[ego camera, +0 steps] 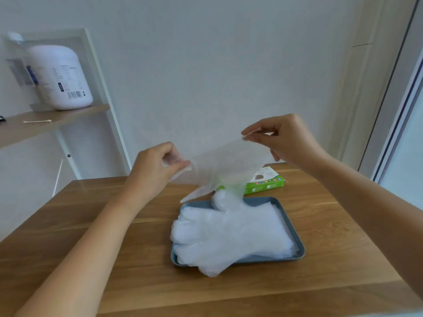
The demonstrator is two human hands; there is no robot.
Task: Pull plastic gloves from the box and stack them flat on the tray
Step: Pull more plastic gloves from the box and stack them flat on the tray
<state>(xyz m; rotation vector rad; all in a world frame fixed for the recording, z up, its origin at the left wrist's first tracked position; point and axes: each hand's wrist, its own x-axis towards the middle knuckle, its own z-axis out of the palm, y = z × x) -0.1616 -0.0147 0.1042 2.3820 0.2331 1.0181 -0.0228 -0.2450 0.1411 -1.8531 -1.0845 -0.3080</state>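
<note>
Fingers of both hands are pinching a clear plastic glove taut above the tray; next, lowering it flat onto the stacked gloves.

The bench is of light brown wood with visible grain. Near its middle lies a blue-grey tray. Just behind the tray, close to the far edge, lies a green and white box.

left hand bare | right hand bare | forearms bare to frame edge
</note>
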